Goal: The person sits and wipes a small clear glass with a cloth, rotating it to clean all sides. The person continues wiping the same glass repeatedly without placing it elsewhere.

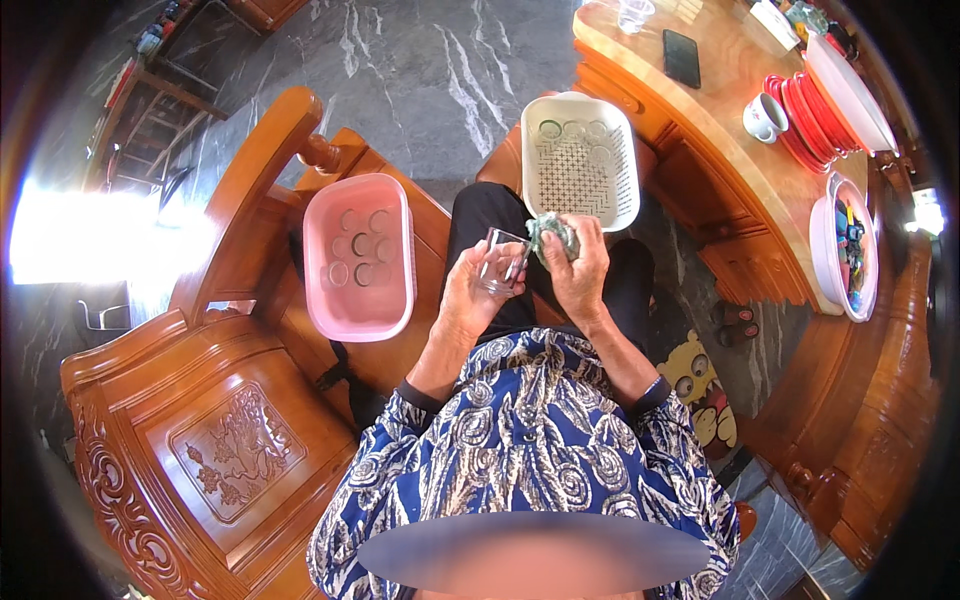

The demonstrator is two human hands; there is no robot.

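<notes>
So the person's sitting on a carved wooden bench [250,420] with both hands up over the lap. The left hand [470,290] is wrapped around a small clear glass [503,262], tipped a bit toward the right hand [580,270], which is clenched on a bunched greenish cloth [550,235] pressed right up against the glass. My guess is the tilt is there so the cloth can get at the rim and inside.

A pink tub [358,255] sits on the bench seat just left of the lap, within easy reach, with glasses standing in it; I count about seven, though the glare makes it fuzzy. A white perforated basket [581,158] is just beyond the hands, on the far side of the knees. I can see roughly four glasses along its far edge, the rest of it is bare mesh, probably so stuff drains.

Over on the right is a wooden table [720,130] with one dark phone [682,57], one white cup [765,117], a stack of red plates [800,120] and one white bowl of mixed small things [850,250].
</notes>
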